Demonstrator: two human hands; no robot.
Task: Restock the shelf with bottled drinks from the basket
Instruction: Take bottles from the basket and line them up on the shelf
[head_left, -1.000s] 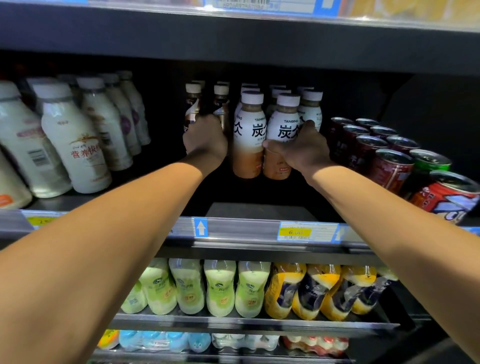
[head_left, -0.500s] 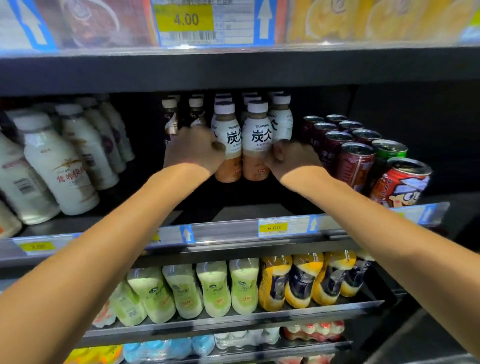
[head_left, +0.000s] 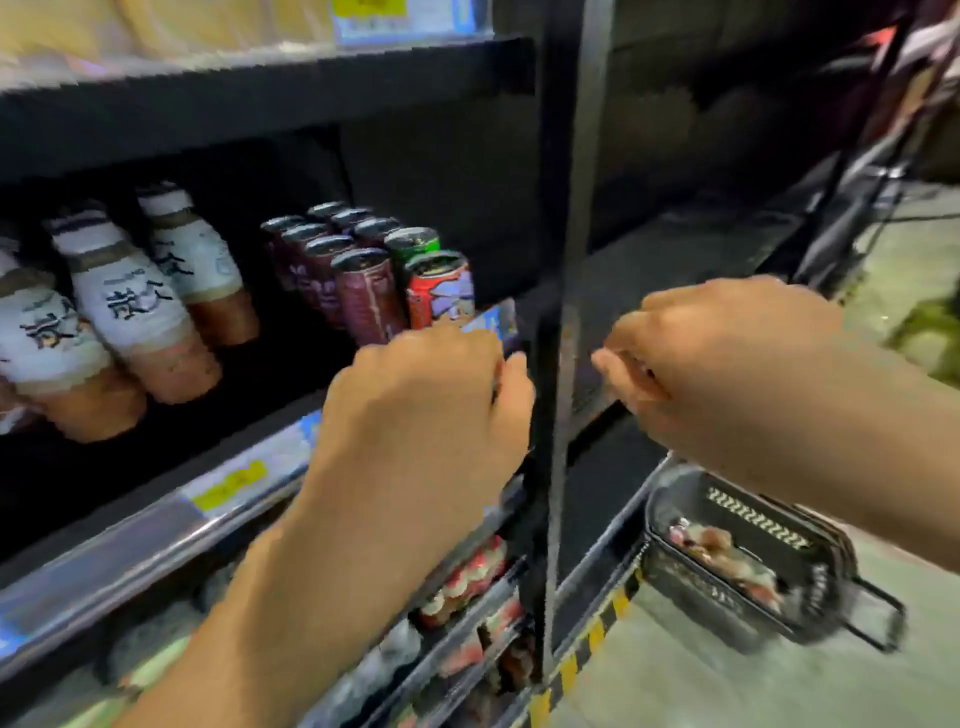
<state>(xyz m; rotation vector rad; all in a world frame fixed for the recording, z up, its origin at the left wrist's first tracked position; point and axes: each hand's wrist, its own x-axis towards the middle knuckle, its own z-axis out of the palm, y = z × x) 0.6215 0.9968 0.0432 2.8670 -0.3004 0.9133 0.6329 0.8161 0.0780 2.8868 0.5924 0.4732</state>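
Note:
Brown-and-white milk tea bottles (head_left: 135, 312) stand in rows on the dark shelf (head_left: 156, 530) at the left. My left hand (head_left: 426, 405) hangs in front of the shelf's right end, fingers loosely curled, holding nothing. My right hand (head_left: 727, 364) is in the air to the right of the shelf post, also loosely curled with nothing in it. A black basket (head_left: 753, 519) sits on the floor at the lower right, below my right forearm, with a few bottles (head_left: 722, 556) lying inside. The view is blurred by motion.
Dark red and green cans (head_left: 363, 291) stand right of the bottles. A black upright post (head_left: 556, 312) rises between my hands. Lower shelves hold red-capped bottles (head_left: 467, 577). Yellow-black tape (head_left: 597, 634) marks the floor edge by the shelf base.
Both hands have let go of the bottles and pulled back out of the shelf. My view has swung right and down, bringing the basket on the floor into sight.

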